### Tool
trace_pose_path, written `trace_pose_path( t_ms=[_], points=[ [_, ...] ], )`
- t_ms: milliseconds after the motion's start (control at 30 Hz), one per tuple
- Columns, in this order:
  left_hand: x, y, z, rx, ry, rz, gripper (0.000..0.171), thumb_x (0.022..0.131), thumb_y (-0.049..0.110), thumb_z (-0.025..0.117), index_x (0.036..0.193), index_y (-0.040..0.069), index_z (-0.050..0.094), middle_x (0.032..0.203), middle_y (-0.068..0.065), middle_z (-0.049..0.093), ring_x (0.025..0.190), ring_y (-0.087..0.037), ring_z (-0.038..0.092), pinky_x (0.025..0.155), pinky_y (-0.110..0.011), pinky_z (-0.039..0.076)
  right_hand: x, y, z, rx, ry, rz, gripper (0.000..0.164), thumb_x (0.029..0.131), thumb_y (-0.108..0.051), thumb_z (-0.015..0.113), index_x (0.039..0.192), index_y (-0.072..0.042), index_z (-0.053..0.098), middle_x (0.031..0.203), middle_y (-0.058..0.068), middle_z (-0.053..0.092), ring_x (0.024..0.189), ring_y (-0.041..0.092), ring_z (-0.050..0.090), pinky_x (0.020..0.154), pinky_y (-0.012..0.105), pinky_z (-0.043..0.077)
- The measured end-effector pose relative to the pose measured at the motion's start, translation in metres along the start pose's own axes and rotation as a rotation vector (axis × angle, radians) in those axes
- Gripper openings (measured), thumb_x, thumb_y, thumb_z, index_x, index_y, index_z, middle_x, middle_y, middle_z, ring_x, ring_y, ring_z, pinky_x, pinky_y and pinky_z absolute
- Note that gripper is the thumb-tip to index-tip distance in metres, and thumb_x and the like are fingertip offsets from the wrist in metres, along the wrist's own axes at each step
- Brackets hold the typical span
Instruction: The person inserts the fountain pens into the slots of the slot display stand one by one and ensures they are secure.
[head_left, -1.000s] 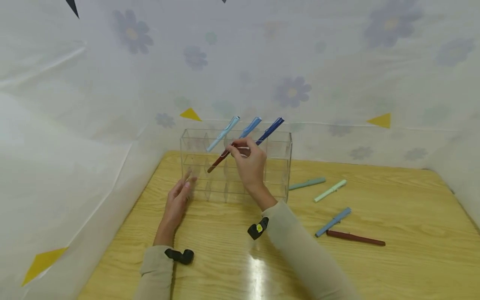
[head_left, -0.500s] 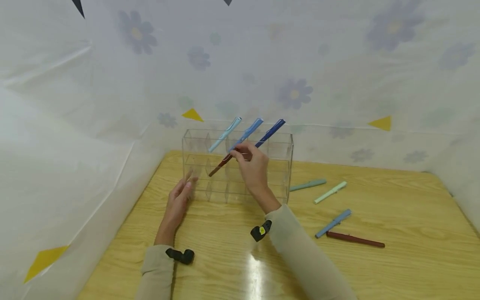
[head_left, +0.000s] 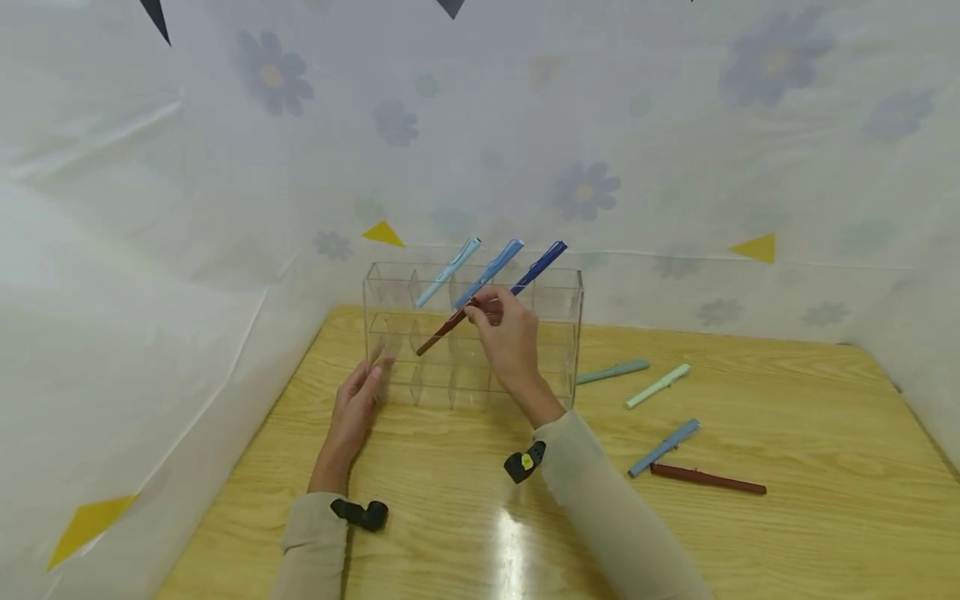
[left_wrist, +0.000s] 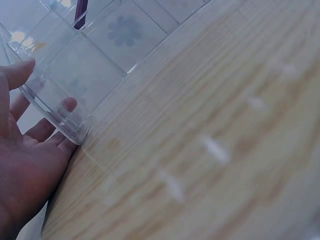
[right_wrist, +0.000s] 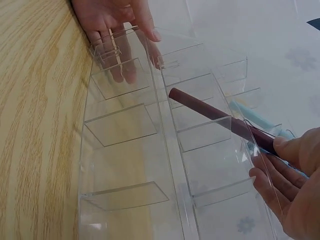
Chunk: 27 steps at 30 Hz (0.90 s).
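A clear acrylic pen rack (head_left: 581,333) with tiers of divided compartments stands on the table. At its lower left end my left hand (head_left: 356,404) grips the side, thumb in front and fingers behind the clear wall, as the left wrist view shows. My right hand (head_left: 510,337) pinches a dark red pen (right_wrist: 215,112) near its upper, clip end. That pen slants down to the left, its lower end at the rack's middle tier. Along the top tier lean a light blue pen (head_left: 447,273), a mid-blue pen (head_left: 491,271) and a navy pen (head_left: 540,265), partly hidden by my right hand.
Right of the rack lie a grey-green pen (head_left: 613,372), a pale green pen (head_left: 657,386), a grey-blue pen (head_left: 665,447) and a second dark red pen (head_left: 708,479), the last two meeting at their ends. A white flowered sheet (head_left: 660,167) hangs behind the wooden table (head_left: 420,533).
My right hand has moved slightly down and to the right with the dark red pen, uncovering more of the mid-blue pen. My left hand stays at the rack's end.
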<state>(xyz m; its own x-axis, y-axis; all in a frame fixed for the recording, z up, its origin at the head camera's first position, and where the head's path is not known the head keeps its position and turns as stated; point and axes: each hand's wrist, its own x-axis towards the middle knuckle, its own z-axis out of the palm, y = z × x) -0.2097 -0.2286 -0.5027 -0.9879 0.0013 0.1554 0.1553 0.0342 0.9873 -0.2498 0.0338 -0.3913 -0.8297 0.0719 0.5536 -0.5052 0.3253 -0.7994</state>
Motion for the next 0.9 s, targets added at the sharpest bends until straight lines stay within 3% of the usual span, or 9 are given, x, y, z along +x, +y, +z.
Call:
trace_pose_path(
  t_ms=[233, 433, 667, 900],
  points=[
    [0.002, 0.002, -0.002, 0.011, -0.008, -0.002, 0.050, 0.112, 0.034, 0.045, 0.159, 0.016, 0.041, 0.153, -0.019, 0.049, 0.149, -0.017, 0.030, 0.113, -0.029, 0.025, -0.002, -0.002, -0.018, 0.004, -0.008, 0.015, 0.016, 0.093, -0.005, 0.076, 0.107, -0.001, 0.069, 0.098, 0.013, 0.076, 0.085, 0.024, 0.074, 0.076, 0.033, 0.059],
    [0.004, 0.004, -0.004, 0.007, 0.008, -0.003, 0.051, 0.112, 0.034, 0.045, 0.159, 0.016, 0.040, 0.152, -0.018, 0.051, 0.148, -0.018, 0.032, 0.113, -0.027, 0.025, -0.004, -0.002, -0.040, 0.010, -0.046, 0.031, 0.021, 0.094, -0.011, 0.077, 0.111, -0.001, 0.069, 0.101, 0.009, 0.074, 0.089, 0.022, 0.073, 0.077, 0.034, 0.059],
    [0.007, 0.003, -0.003, -0.033, -0.001, -0.004, 0.051, 0.112, 0.032, 0.046, 0.159, 0.012, 0.040, 0.155, -0.022, 0.046, 0.150, -0.016, 0.029, 0.116, -0.029, 0.022, -0.017, 0.002, -0.083, 0.025, -0.116, 0.061, 0.022, 0.096, -0.012, 0.075, 0.117, -0.008, 0.069, 0.107, 0.008, 0.073, 0.094, 0.021, 0.072, 0.076, 0.028, 0.058],
    [0.006, 0.003, -0.007, 0.009, 0.007, -0.002, 0.051, 0.111, 0.035, 0.045, 0.159, 0.015, 0.041, 0.153, -0.017, 0.050, 0.147, -0.017, 0.032, 0.110, -0.024, 0.027, -0.040, 0.011, -0.125, 0.034, -0.145, 0.078, 0.026, 0.098, -0.016, 0.073, 0.122, -0.007, 0.067, 0.112, 0.009, 0.072, 0.099, 0.021, 0.069, 0.078, 0.025, 0.056]
  ],
)
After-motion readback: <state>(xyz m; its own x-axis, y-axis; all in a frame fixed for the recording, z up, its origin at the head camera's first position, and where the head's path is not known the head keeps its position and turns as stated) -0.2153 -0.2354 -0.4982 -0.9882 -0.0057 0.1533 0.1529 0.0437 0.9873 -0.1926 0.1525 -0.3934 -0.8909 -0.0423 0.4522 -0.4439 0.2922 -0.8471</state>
